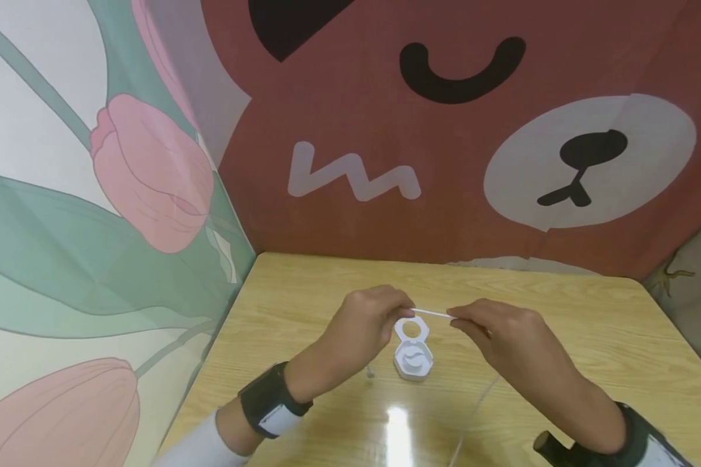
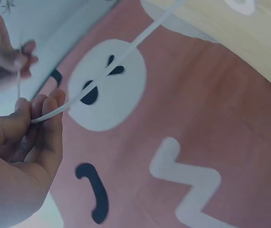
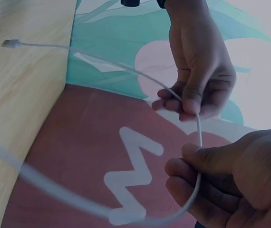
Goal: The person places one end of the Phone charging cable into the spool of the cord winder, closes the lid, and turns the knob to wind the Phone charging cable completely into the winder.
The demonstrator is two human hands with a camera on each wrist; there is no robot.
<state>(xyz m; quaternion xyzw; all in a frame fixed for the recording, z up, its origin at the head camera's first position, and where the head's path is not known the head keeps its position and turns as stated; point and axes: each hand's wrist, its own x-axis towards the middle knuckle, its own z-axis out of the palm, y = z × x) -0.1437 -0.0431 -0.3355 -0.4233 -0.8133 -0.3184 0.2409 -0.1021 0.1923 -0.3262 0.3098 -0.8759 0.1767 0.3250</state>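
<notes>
A thin white USB cable (image 1: 432,312) runs taut between my two hands above the table. My left hand (image 1: 367,318) pinches it between thumb and fingers, and a short stretch away my right hand (image 1: 511,337) pinches it too. Past the left hand, one end trails off to a metal USB plug (image 3: 12,43), seen in the right wrist view. From the right hand the other length loops down toward the table. Below and between the hands stands a small white hexagonal case (image 1: 413,360), its ring-shaped lid (image 1: 411,329) flipped back and a curved core inside.
The wood-grain table (image 1: 304,279) meets a cloth with a bear print (image 1: 350,227) at the back. A tulip-patterned cloth (image 1: 152,285) hangs along the left side. Dark bands (image 1: 273,399) are strapped round the wrists.
</notes>
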